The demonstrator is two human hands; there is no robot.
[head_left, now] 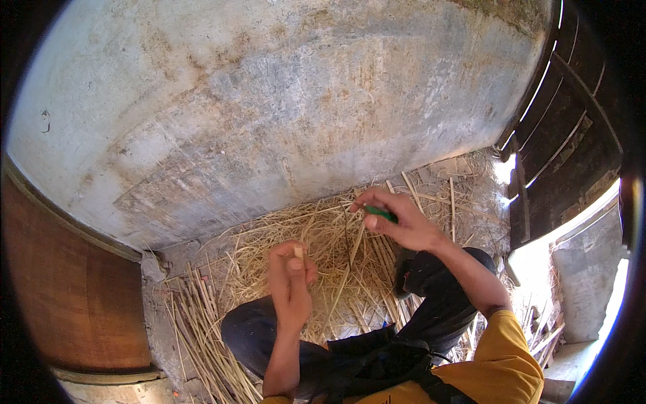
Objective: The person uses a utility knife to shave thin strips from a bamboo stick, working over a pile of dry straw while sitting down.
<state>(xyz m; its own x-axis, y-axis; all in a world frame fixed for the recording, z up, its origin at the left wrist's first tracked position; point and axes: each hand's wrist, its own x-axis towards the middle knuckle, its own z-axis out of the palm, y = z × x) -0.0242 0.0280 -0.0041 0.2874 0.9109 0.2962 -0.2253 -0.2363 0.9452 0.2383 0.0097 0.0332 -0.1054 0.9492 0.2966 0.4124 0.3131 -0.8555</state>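
My left hand (291, 279) is closed, thumb against fingers, on a pale bamboo strip (299, 251); only its short end shows above the thumb. Higher up and to the right, my right hand (404, 221) grips a tool with a green handle (381, 213). Most of that tool is covered by the fingers, and its working end is too thin and blurred to make out. The hands are apart, both above a heap of pale shavings (323, 232) on the floor between my bent legs.
A stained plaster wall (303, 114) rises just beyond the shavings. Long split strips (202, 330) lie in a bundle on the left, near a brown wooden panel (74, 283). More sticks (452, 209) are scattered at the right. Dark boards (565, 128) stand at the far right.
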